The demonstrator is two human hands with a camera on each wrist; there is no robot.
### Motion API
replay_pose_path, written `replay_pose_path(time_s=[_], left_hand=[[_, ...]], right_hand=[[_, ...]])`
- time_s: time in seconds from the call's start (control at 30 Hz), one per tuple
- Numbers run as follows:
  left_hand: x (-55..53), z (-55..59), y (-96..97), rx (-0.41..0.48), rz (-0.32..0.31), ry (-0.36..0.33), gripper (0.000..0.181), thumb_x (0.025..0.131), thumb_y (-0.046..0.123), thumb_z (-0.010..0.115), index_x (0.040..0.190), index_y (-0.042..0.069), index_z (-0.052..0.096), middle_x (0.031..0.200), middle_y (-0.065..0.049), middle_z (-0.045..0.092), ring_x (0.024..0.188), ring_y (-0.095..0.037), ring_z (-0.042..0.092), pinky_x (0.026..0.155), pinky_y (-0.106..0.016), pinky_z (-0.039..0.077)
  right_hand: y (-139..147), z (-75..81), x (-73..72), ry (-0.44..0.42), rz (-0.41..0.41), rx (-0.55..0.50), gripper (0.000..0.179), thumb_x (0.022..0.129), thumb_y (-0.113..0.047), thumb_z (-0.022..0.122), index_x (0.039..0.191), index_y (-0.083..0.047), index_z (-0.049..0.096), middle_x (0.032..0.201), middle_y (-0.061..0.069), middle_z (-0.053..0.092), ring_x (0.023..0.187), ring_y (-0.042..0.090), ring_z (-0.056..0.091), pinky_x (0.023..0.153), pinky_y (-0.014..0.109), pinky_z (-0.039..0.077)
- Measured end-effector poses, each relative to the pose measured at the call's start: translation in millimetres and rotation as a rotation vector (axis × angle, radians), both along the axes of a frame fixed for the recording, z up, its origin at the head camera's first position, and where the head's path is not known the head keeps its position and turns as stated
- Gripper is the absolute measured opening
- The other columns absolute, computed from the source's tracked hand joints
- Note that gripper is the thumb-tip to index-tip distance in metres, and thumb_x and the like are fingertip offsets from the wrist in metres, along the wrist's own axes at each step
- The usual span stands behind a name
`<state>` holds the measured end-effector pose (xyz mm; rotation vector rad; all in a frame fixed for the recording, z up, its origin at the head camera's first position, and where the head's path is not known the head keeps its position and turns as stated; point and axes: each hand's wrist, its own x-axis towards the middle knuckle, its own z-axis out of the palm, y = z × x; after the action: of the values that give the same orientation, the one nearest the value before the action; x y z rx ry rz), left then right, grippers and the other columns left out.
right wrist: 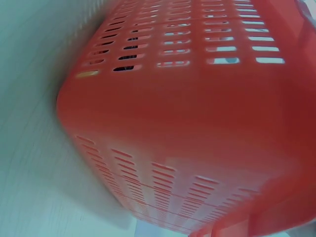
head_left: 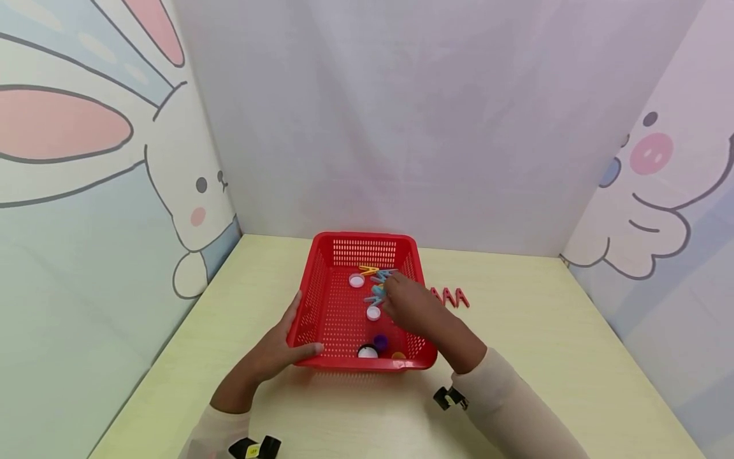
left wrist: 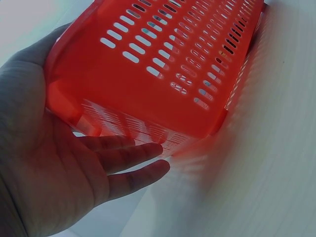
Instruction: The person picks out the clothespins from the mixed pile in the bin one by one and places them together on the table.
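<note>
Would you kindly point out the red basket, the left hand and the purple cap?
Red basket (head_left: 367, 364): head view, near rim.
Left hand (head_left: 274, 352): head view, its back.
Purple cap (head_left: 380, 342): head view, its middle.

The basket (head_left: 367, 236) before you is of plastic, smooth and somewhat glossy, with slots through its walls. Your table (head_left: 516, 331) shows a matt surface, with faint grain like wood. The 3 red clips (head_left: 446, 292) look to be plastic, and so do the blue clips (head_left: 376, 291) and the purple cap (head_left: 380, 342). Behind, you face a backdrop (head_left: 401, 127) which seems to be matt cloth, softly creased. Your 2 sleeves (head_left: 499, 389) are also of cloth, with a dull finish.
</note>
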<state>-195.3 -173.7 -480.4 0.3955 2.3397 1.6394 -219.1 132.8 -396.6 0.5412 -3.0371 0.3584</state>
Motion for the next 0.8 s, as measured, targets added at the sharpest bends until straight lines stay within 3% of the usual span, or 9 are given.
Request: replay_pose_path(time_s=[0.13,0.43,0.6,0.8], left_hand=[[1.7,1.2,0.9,-0.005,0.003,0.0,0.131,0.084,0.029,0.092,0.177,0.029,-0.001,0.164,-0.02,0.041,0.146,-0.044,0.048,0.094,-0.048,0.068],[4.2,5.5,2.6,-0.002,-0.004,0.01,0.13,0.086,0.028,0.091,0.177,0.028,-0.001,0.164,-0.021,0.041,0.146,-0.044,0.048,0.095,-0.047,0.068],[5.4,5.0,3.1,-0.003,-0.001,0.01,0.13,0.085,0.028,0.091,0.177,0.028,-0.001,0.163,-0.021,0.041,0.145,-0.044,0.049,0.095,-0.047,0.068],[6.4,5.3,4.3,0.006,0.003,0.003,0.13,0.084,0.028,0.091,0.177,0.029,0.0,0.162,-0.021,0.042,0.144,-0.043,0.05,0.094,-0.047,0.068]], right_hand=[[8,0.4,6.2,0.115,-0.008,-0.058,0.049,0.093,-0.022,0.089,0.137,-0.01,0.072,0.134,0.009,0.073,0.121,0.027,0.074,0.095,0.048,0.068],[31,-8.3,14.9,0.408,-0.123,-0.104,0.041,0.087,-0.024,0.093,0.123,-0.01,0.081,0.111,0.01,0.079,0.091,0.026,0.079,0.078,0.044,0.07],[42,-15.7,15.9,0.494,-0.211,-0.168,0.033,0.092,-0.025,0.089,0.119,-0.007,0.083,0.107,0.015,0.079,0.085,0.029,0.079,0.073,0.045,0.07],[55,-25.1,14.4,0.524,-0.321,-0.209,0.03,0.097,-0.025,0.083,0.12,-0.005,0.083,0.105,0.018,0.078,0.083,0.032,0.078,0.071,0.049,0.069]])
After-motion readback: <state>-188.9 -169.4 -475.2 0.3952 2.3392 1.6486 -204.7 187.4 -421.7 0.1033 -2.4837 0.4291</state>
